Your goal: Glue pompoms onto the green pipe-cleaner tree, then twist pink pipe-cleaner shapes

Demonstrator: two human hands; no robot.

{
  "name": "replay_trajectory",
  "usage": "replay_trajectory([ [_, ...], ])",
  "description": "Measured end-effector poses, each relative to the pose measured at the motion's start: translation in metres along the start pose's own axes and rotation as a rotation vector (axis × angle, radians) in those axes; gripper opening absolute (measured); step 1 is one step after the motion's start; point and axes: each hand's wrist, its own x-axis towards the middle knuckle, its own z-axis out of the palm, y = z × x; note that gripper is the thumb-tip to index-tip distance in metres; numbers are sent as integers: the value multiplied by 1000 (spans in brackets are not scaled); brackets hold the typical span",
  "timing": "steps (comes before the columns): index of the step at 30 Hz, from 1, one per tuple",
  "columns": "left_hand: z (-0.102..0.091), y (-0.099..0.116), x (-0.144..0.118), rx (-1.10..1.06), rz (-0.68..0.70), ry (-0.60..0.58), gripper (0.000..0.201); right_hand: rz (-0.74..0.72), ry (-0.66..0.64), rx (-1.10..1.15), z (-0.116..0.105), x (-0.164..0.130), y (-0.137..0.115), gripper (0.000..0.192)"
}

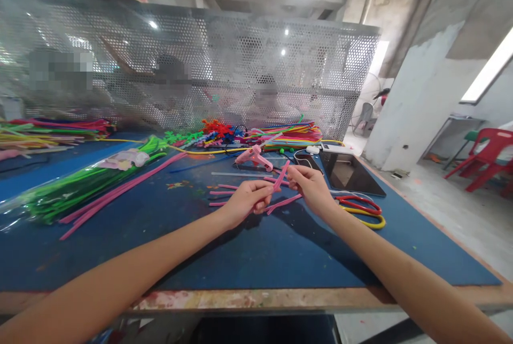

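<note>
Between my two hands a short pink pipe cleaner (pixel 281 175) is held above the blue table. My left hand (pixel 249 200) pinches its lower end with the fingers curled in. My right hand (pixel 310 186) grips it near the upper end between thumb and forefinger. Below them lie several cut pink pipe cleaner pieces (pixel 285 203), partly hidden by the hands. Just beyond is a pink glue gun (pixel 255 158). Scissors (pixel 363 206) with red and yellow handles rest to the right of my right wrist.
A bag of green pipe cleaners (pixel 86 186) and long pink ones (pixel 120 194) lie left. Colourful bundles (pixel 286 134) line the back by a perforated metal screen (pixel 224 66). A black tablet (pixel 350 173) sits at the right. The table's wooden front edge (pixel 248 298) is near me.
</note>
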Motion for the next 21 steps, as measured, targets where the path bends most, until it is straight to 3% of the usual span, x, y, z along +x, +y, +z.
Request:
replay_trajectory([
  [7,-2,3,-1,96,-61,-65,27,67,-32,94,0,1,-2,37],
  [13,-9,5,3,282,-6,-75,27,64,54,79,0,0,-5,32],
  [15,-9,8,1,404,99,-24,27,36,119,64,2,-3,-5,29],
  [19,1,13,-10,889,425,114,38,-2,216,44,14,-16,-7,28],
  [21,7,13,-15,1007,496,155,40,-10,229,28,22,-23,-9,27],
])
